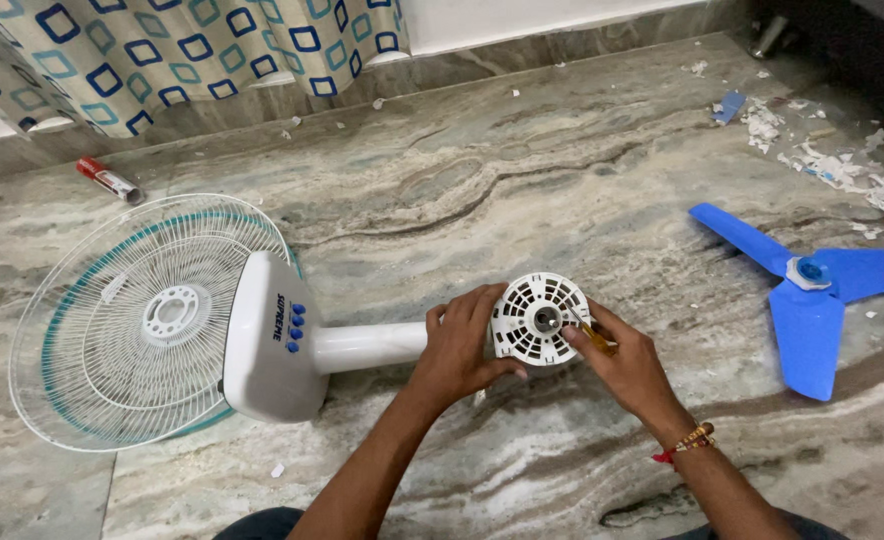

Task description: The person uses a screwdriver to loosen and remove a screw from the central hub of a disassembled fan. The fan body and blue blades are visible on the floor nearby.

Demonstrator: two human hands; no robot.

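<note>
- Head view, looking down at a marbled stone floor (562,170) with both hands at work near the middle.
- Left hand (459,350) clenched around the side of a white vented motor housing (534,318), steadying it at the end of a white fan stem (367,346).
- Right hand (627,365) grasping a small tool with a yellowish handle (596,338), tip set at the hub in the housing's centre; thread band on that wrist.
- Stem lying flat on the floor, joined to a white base with blue buttons (272,350).
- White wire fan guard with teal ring (132,325) lying beside and partly under the base.
- Blue three-blade propeller (807,290) on the floor, well apart to the right.
- Torn paper scraps (842,165) scattered at far right; small red and white tube (108,180) near the patterned curtain (182,50).
</note>
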